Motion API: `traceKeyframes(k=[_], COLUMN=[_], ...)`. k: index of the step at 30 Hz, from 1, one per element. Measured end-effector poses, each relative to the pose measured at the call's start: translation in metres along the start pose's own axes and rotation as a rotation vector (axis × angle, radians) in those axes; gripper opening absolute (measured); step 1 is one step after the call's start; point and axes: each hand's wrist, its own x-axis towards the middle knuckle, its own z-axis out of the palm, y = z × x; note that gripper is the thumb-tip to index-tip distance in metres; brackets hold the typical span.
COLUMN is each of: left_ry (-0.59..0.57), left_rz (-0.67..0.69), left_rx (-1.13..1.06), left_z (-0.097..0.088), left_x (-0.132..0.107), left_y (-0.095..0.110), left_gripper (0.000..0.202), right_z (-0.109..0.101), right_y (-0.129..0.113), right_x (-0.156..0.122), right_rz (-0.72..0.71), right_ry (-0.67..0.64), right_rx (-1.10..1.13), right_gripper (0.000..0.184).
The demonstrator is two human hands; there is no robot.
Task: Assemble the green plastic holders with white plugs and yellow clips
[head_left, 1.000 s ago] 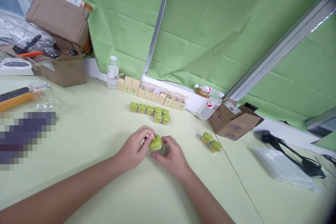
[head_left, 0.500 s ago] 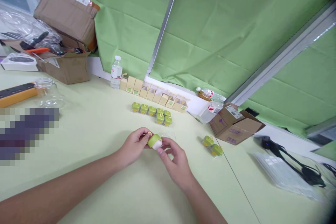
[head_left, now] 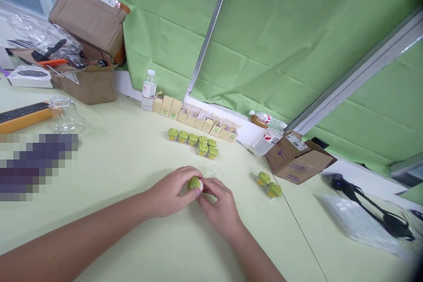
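Far to the left of the left hand, on the pale worktop (head_left: 125, 163), lie a yellow power strip (head_left: 23, 116) and, just beside it, a clear glass jar (head_left: 66, 114). Beyond these stands an open cardboard box (head_left: 86, 84) holding tools and plastic film, with a second carton (head_left: 89, 11) tilted on top of it.

The left hand (head_left: 172, 193) rests on the worktop, its fingers curled narrowly about a small green-capped piece (head_left: 194, 183). The right hand (head_left: 220, 206) meets it from the other side, its fingertips pinching the same piece. The piece thus sits between the two hands, held by both, low over the worktop.

Ahead of the hands, well apart, lies a cluster of like green pieces (head_left: 193, 140). Farther ahead, a row of small tan boxes (head_left: 194, 119) runs along the foot of the green curtain (head_left: 271, 31), with an upright water bottle (head_left: 149, 90) at its left end. Just ahead of the right hand's fingertips lies a clear plastic shell (head_left: 214, 171), faint against the surface.

To the right of the right hand, near it, lie two more green pieces (head_left: 269, 184). Beyond them stand a small cardboard box (head_left: 299, 161) and two bottles on their sides (head_left: 267, 134). Farthest right are a black corded device (head_left: 363, 196) and a stack of clear bags (head_left: 357, 222).
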Motion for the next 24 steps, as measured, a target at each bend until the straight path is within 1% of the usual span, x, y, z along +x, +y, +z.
traceKeyframes(k=[1,3,8,12,15,18,24], left_ry=[-0.002,-0.005,-0.014,-0.036,-0.056,-0.045,-0.007], left_rz=[0.025,0.033,0.057,0.026,0.011,0.021,-0.053], left_rx=[0.046,0.115,0.29,0.316,0.334,0.348,0.279], left_z=[0.0,0.001,0.0,-0.001,0.0,0.002,0.008], left_x=[0.0,0.0,0.001,-0.001,-0.002,-0.003,-0.003], left_y=[0.0,-0.001,-0.002,0.001,0.001,-0.001,-0.007], left_gripper=[0.023,0.021,0.02,0.023,0.025,0.025,0.026], right_z=[0.0,0.0,0.001,-0.001,-0.001,0.0,0.004], right_y=[0.0,0.001,0.001,-0.008,-0.015,-0.016,-0.006], right_x=[0.0,-0.001,-0.003,-0.004,-0.005,-0.005,-0.003], right_rz=[-0.031,-0.073,-0.163,-0.206,-0.203,-0.189,-0.115], right_ry=[-0.006,-0.02,-0.05,-0.09,-0.099,-0.082,-0.054], right_rx=[-0.073,-0.161,-0.25,-0.291,-0.309,-0.281,-0.214], right_gripper=[0.038,0.038,0.045,0.046,0.046,0.045,0.04])
